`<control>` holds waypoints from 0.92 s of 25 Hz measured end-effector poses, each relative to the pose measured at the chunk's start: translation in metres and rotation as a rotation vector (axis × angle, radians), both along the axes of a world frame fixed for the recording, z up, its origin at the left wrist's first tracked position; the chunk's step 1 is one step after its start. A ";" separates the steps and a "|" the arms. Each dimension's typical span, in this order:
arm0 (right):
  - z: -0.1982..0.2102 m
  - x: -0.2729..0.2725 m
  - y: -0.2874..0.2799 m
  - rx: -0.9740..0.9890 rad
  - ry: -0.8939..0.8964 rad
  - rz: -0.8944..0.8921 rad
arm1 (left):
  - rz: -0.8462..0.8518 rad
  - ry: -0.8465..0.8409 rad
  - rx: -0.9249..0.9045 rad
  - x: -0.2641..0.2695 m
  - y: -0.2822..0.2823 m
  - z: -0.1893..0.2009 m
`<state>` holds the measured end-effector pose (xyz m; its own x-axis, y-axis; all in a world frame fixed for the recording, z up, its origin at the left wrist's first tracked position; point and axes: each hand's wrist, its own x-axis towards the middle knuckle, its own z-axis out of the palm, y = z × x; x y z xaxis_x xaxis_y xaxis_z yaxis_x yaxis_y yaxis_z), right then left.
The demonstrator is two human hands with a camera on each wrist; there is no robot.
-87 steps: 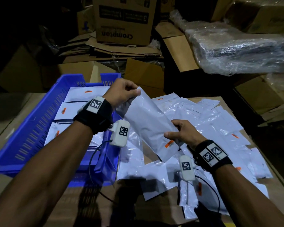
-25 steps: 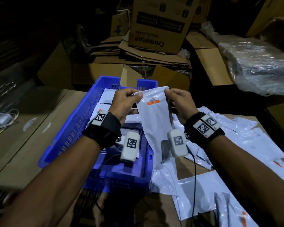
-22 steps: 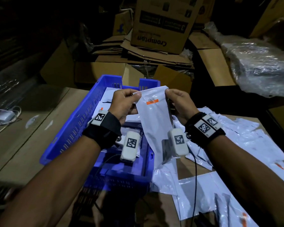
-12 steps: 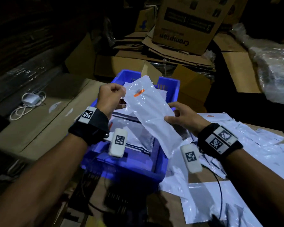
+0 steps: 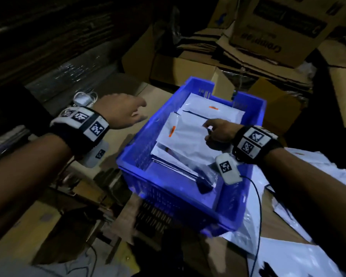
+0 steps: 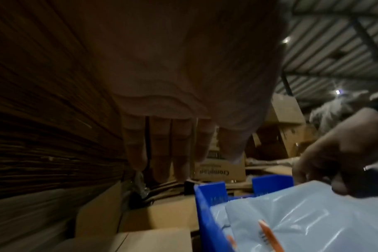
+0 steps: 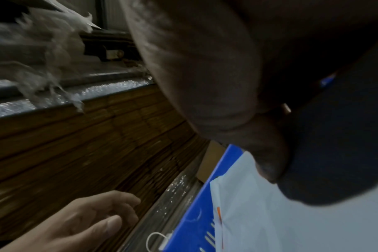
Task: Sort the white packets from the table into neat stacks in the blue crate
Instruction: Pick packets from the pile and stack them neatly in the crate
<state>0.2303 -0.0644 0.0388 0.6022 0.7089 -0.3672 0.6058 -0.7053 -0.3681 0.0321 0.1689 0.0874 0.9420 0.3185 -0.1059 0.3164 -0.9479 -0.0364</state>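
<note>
Right hand (image 5: pixel 220 132) was inside the blue crate (image 5: pixel 134 140), fingers curled down onto the right edge of the top white packet (image 5: pixel 184 134); the left wrist view showed those fingers bent over the packet's edge, pinching it. That packet lay tilted across the stack in the crate, orange tag (image 5: pixel 171 131) toward 9 o'clock. More white packets sat under it, another with an orange tag at 12 o'clock (image 5: pixel 212 108) near the crate's far wall.

Left hand (image 5: pixel 120 110) hovered outside the crate at 9 o'clock, over the cardboard table (image 5: pixel 128 84), fingers straight and loosely spread, holding nothing. Left wrist view confirmed four extended fingers (image 6: pixel 160 153) clear of any object.

Loose white packets (image 5: pixel 300 258) lay on the table at 4–5 o'clock, partly under the crate's near right corner. White charger with cable (image 5: pixel 82 97) sat at 10 o'clock, just beyond the left wrist. Crompton carton (image 5: pixel 268 35) stood at 1 o'clock on flattened cardboard. Head view was motion-blurred, so finger contact detail was soft.
</note>
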 end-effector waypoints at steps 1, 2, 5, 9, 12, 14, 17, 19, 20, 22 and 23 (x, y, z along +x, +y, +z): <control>-0.006 0.000 0.005 -0.032 0.000 0.007 | -0.045 0.032 0.005 0.004 0.003 -0.006; -0.011 0.000 0.012 -0.047 0.003 -0.004 | -0.089 0.044 0.003 0.008 0.006 -0.014; -0.021 0.011 0.023 -0.028 -0.005 -0.107 | -0.169 0.073 -0.014 0.028 0.014 -0.044; -0.024 0.041 0.034 -0.018 0.006 -0.208 | -0.239 0.059 -0.005 0.059 0.031 -0.071; -0.028 0.068 0.041 -0.019 0.065 -0.293 | -0.279 0.025 -0.047 0.078 0.042 -0.086; -0.031 0.078 0.047 0.026 0.088 -0.373 | -0.277 -0.007 -0.077 0.087 0.043 -0.093; -0.040 0.090 0.055 0.026 0.009 -0.367 | -0.247 -0.050 -0.126 0.093 0.042 -0.100; -0.049 0.092 0.053 -0.049 -0.128 -0.337 | -0.232 -0.076 -0.151 0.093 0.042 -0.104; -0.053 0.089 0.051 -0.076 -0.195 -0.335 | -0.230 -0.094 -0.156 0.093 0.042 -0.105; -0.059 0.081 0.047 -0.103 -0.298 -0.286 | -0.216 -0.126 -0.168 0.091 0.041 -0.107; -0.061 0.075 0.046 -0.125 -0.324 -0.237 | -0.208 -0.138 -0.178 0.090 0.041 -0.107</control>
